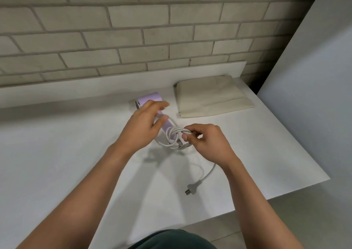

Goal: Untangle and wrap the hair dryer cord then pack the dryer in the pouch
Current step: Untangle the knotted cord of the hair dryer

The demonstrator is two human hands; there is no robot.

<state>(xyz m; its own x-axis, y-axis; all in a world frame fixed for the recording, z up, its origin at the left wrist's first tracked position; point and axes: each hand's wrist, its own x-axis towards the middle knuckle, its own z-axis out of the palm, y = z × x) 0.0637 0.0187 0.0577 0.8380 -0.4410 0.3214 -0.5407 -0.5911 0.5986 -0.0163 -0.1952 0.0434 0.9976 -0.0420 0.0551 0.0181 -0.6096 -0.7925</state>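
Matt cloth pouch [213, 96], glossy plastic dryer [150, 97]

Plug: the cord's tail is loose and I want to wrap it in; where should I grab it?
Pinch the plug by its grey body, behind the prongs, from above. It lies flat on the table, prongs toward the near edge, cord leading away to the right.

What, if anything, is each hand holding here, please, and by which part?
The right hand pinches the cord at its coiled loops. The left hand lies over the handle of the hair dryer; blur hides any grip.
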